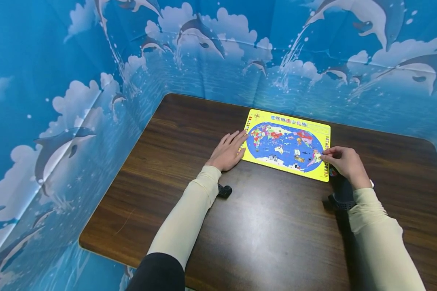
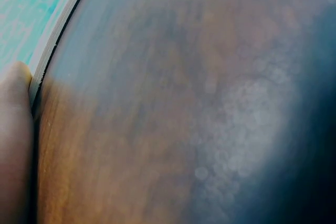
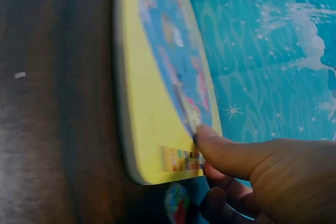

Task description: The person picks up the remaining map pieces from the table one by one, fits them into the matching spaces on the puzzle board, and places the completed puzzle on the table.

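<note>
A yellow-bordered world map board (image 1: 287,165) with a blue oval map lies on the table. My left hand (image 1: 227,151) rests flat at its left edge, fingers extended, fingertips touching the border. In the left wrist view only a blurred finger (image 2: 16,135) shows at the board's side. At the board's right end, my right hand (image 1: 346,161) pinches a small map puzzle piece, mostly hidden by the fingertips, over the South America area. The right wrist view shows the thumb (image 3: 231,153) bent over the map. Beside the board's right edge lies a small colourful piece (image 3: 177,203).
The dark wood table (image 1: 160,161) has rounded corners. A blue curtain with dolphins (image 1: 222,76) stands along its back and left sides. Black straps, one a wrist strap (image 1: 341,203), sit at both wrists. A tiny white scrap (image 3: 20,75) lies on the table.
</note>
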Tool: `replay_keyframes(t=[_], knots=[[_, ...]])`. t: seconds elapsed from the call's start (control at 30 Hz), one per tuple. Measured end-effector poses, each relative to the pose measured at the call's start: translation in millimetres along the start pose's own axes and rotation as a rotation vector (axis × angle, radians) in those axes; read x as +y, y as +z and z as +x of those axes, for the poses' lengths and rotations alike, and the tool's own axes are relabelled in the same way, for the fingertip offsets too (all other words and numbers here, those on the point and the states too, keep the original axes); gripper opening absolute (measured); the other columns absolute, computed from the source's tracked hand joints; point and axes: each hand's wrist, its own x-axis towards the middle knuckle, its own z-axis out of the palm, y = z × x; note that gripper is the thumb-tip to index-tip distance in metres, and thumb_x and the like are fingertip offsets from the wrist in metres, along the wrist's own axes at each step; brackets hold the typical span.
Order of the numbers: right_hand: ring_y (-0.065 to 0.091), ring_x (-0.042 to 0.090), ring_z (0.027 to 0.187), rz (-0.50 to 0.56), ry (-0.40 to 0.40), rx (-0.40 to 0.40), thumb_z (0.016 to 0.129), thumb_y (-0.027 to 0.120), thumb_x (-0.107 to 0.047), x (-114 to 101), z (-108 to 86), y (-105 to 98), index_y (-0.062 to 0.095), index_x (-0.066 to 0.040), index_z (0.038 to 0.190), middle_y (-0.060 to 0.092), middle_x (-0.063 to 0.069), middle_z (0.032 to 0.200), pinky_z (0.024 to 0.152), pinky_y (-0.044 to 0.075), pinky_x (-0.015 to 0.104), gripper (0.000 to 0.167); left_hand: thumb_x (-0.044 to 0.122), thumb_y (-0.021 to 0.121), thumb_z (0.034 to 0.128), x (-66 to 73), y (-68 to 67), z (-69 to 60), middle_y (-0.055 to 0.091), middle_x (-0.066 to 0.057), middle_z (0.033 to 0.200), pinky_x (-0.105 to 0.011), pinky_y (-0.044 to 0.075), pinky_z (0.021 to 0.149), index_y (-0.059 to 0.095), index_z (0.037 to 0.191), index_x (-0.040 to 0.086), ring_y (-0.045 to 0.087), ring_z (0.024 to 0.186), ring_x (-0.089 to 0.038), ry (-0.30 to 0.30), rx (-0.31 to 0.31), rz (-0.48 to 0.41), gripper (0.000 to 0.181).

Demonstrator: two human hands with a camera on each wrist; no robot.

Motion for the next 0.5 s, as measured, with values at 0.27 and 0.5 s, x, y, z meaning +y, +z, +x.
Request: replay_keyframes(t=[0.27,0.5], knots=[[0.059,0.028,0.077,0.018,0.003,0.044,0.103,0.066,-0.036,1,-1.6,8,0.069,0.002,0.122,0.068,0.028,0.116,0.056,0.051,0.028,0.042,0.039,0.027,0.1130,-0.1,0.4,1.9,0.012,0.004,0.177,-0.039,0.004,0.135,0.020,0.168,0.022,0.009,0.165,-0.018,0.002,0.011,0.011,0.058],[0.056,0.033,0.088,0.016,0.024,0.082,0.104,0.063,-0.038,-1,-3.9,13,0.068,0.003,0.121,0.068,0.028,0.117,0.060,0.048,0.027,0.045,0.040,0.027,0.1130,1.0,2.0,1.2,0.013,0.005,0.177,-0.039,0.005,0.136,0.021,0.168,0.023,0.009,0.165,-0.018,0.001,0.008,0.009,0.058]])
